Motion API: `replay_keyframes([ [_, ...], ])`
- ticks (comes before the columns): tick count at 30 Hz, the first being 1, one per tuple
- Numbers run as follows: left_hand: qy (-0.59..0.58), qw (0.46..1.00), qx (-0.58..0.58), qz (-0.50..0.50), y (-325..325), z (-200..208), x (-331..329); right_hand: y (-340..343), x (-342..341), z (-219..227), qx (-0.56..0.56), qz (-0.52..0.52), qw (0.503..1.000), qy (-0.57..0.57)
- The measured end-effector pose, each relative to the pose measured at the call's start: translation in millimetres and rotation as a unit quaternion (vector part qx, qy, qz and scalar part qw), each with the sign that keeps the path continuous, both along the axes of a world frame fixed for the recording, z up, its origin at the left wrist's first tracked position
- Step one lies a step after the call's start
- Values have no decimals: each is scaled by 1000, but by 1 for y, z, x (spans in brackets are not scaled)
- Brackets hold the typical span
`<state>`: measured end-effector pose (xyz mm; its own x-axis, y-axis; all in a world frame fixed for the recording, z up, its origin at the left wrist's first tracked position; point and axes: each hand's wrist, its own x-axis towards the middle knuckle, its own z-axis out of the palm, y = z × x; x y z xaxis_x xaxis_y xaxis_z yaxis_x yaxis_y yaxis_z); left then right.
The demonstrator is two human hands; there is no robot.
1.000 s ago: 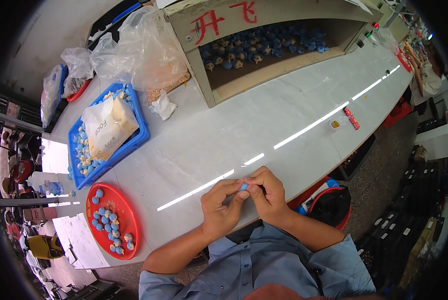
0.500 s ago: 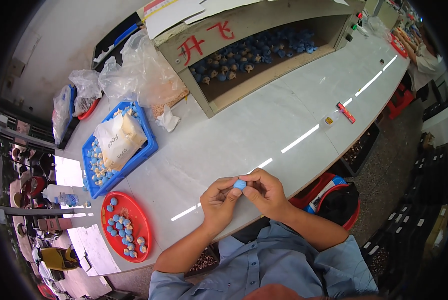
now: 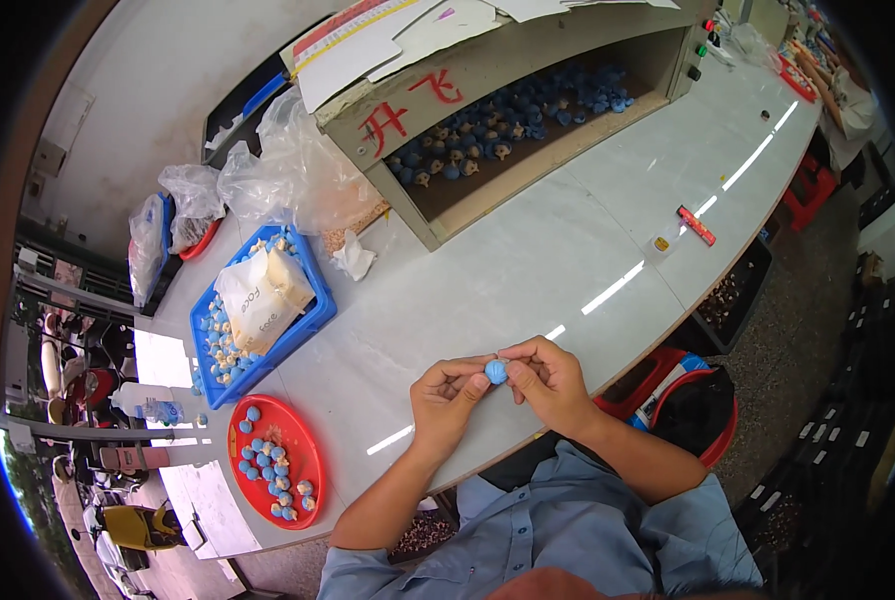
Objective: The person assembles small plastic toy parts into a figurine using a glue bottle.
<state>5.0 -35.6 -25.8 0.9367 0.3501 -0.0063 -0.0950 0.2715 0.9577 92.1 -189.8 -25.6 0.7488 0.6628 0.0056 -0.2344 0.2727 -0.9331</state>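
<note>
Trays, left side?

Blue tray: pale bag atop blue-and-cream pieces. Red tray, nearer the person: small blue balls.

Hands?

Left hand pinching the held ball, thumb and fingertips; right hand pinching its other side. Ball's between both, above the table.

Farther right?

Red stick-shaped item, lying on the table.

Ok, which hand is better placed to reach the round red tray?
Probably the left hand: it is nearer the red tray, which lies to the left. The right hand is farther away, beyond the blue ball both hands hold.
</note>
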Motion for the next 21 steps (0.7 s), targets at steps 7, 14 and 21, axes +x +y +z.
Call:
replay_keyframes([
  [7,87,993,-72,-34,6,13,4,1,10,5,-40,40,998,-33],
  [14,61,995,-66,-33,4,8,5,-2,15,12,-111,64,987,-95],
  [21,129,988,-71,-53,3,13,6,-5,20,11,-155,106,976,-113],
])
